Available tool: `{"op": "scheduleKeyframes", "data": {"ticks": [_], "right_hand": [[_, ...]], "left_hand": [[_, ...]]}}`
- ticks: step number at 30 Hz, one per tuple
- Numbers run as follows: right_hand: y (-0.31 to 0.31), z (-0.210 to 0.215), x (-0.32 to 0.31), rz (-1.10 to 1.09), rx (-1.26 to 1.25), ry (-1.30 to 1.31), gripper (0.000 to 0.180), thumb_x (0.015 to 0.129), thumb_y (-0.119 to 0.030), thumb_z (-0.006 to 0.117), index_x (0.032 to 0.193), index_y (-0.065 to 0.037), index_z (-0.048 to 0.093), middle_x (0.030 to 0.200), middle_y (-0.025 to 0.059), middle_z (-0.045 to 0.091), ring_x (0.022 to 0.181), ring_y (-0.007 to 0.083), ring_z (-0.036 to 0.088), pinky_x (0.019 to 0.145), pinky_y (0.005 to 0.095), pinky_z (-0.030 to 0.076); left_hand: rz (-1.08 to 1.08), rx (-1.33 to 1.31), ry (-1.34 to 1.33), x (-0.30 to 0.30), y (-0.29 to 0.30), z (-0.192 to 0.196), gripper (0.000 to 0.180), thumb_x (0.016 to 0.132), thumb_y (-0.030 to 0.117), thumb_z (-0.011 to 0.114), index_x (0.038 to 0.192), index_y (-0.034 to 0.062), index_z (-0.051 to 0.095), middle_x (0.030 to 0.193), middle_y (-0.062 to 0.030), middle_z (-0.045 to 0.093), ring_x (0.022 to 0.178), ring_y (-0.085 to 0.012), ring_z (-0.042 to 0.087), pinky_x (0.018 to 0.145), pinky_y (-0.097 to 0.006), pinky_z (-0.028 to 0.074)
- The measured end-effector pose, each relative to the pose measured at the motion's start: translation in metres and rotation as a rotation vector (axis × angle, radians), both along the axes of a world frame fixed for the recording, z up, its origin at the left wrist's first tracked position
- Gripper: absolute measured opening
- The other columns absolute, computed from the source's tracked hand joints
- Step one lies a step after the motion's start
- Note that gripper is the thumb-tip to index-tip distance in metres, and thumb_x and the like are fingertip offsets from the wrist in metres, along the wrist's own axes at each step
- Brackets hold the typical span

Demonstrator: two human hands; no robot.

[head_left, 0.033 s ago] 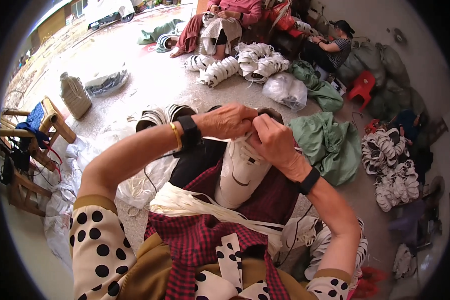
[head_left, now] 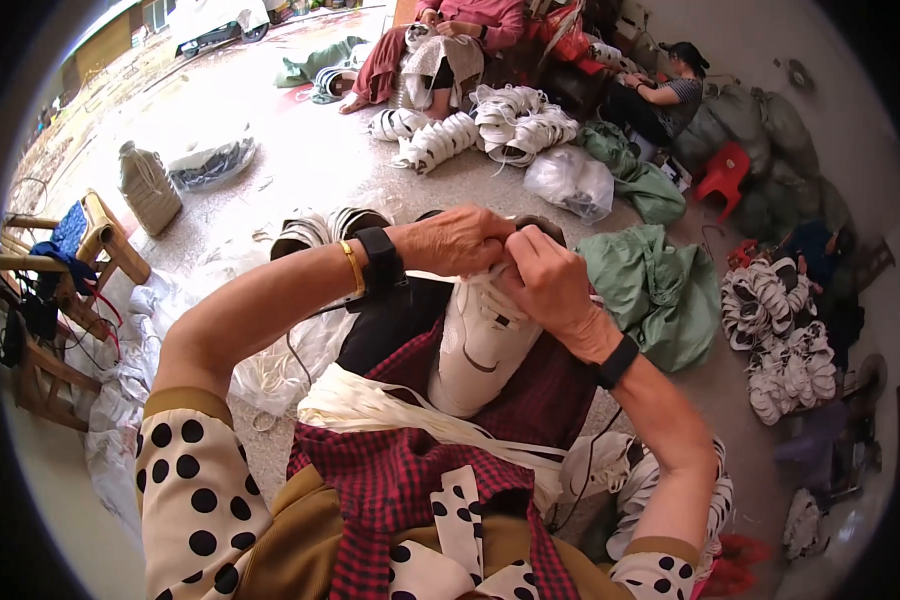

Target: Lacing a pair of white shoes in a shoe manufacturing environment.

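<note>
A white sneaker (head_left: pixel 482 345) rests on my lap, its toe toward me and its dark collar opening away. My left hand (head_left: pixel 460 240) and my right hand (head_left: pixel 550 285) meet over the top of its lacing, fingers pinched together. Both grip a white shoelace (head_left: pixel 428 275), part of which shows below my left hand; my fingers cover the rest. Across my checked apron (head_left: pixel 390 480) lies a bundle of loose cream-white laces (head_left: pixel 370 402), trailing to the right.
Striped white shoes (head_left: pixel 315 228) stand beyond my left forearm. A green sack (head_left: pixel 650 295) lies right of my hands, and more white shoes (head_left: pixel 790 370) are piled farther right. A bamboo chair (head_left: pixel 100 245) stands left. Two people sit at the back near shoe stacks (head_left: pixel 520 125) and a red stool (head_left: pixel 723 178).
</note>
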State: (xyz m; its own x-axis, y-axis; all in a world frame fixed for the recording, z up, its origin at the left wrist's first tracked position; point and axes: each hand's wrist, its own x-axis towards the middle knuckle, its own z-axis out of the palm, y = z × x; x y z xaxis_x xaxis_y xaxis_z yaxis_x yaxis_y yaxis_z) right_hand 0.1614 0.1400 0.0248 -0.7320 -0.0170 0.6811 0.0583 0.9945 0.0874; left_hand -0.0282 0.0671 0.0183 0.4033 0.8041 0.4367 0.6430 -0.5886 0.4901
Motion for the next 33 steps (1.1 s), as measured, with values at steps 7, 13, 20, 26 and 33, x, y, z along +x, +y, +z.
{"op": "scheduleKeyframes", "data": {"ticks": [7, 13, 20, 26, 33], "right_hand": [[-0.008, -0.008, 0.015, -0.010, -0.141, 0.083, 0.021, 0.074, 0.002, 0.065, 0.093, -0.006, 0.059, 0.088, 0.0098, 0.056, 0.079, 0.0304, 0.064, 0.062, 0.0393, 0.053], [-0.006, 0.005, 0.027, 0.001, -0.145, 0.090, 0.018, 0.080, 0.003, 0.065, 0.095, -0.004, 0.059, 0.092, 0.0132, 0.056, 0.079, 0.0310, 0.061, 0.067, 0.0397, 0.053], [0.001, -0.002, 0.074, -0.289, -0.514, -0.116, 0.018, 0.091, -0.015, 0.065, 0.095, 0.001, 0.059, 0.089, 0.0128, 0.061, 0.074, 0.0229, 0.063, 0.067, 0.0362, 0.052], [-0.001, -0.016, 0.081, -0.275, -0.820, -0.209, 0.021, 0.088, -0.016, 0.066, 0.085, 0.004, 0.061, 0.076, 0.0133, 0.067, 0.067, 0.0227, 0.065, 0.065, 0.0353, 0.051], [-0.002, -0.023, 0.079, -0.305, -1.066, -0.195, 0.024, 0.093, -0.019, 0.063, 0.089, 0.004, 0.063, 0.073, 0.0084, 0.069, 0.063, 0.0123, 0.066, 0.060, 0.0285, 0.054]], "left_hand": [[-0.095, -0.155, 0.094, -0.005, 0.007, 0.005, 0.024, 0.089, 0.017, 0.056, 0.088, -0.0054, 0.062, 0.082, -0.0176, 0.061, 0.075, -0.0299, 0.060, 0.072, -0.041, 0.047], [-0.027, -0.466, -0.147, -0.006, -0.008, 0.009, 0.028, 0.094, 0.027, 0.066, 0.093, -0.0015, 0.066, 0.095, -0.0080, 0.061, 0.086, -0.0184, 0.059, 0.074, -0.034, 0.049], [0.027, -0.362, -0.163, 0.007, -0.007, 0.000, 0.027, 0.095, 0.025, 0.061, 0.091, -0.0017, 0.065, 0.094, -0.0083, 0.059, 0.088, -0.0194, 0.058, 0.076, -0.032, 0.049], [0.180, -0.399, -0.219, 0.019, -0.013, 0.009, 0.037, 0.091, 0.028, 0.062, 0.089, -0.0084, 0.065, 0.091, -0.0102, 0.063, 0.081, -0.0170, 0.058, 0.075, -0.035, 0.047], [0.184, -0.457, -0.317, 0.023, -0.019, 0.017, 0.038, 0.092, 0.033, 0.062, 0.086, -0.0041, 0.064, 0.084, -0.0039, 0.054, 0.076, -0.0127, 0.051, 0.068, -0.030, 0.042]]}}
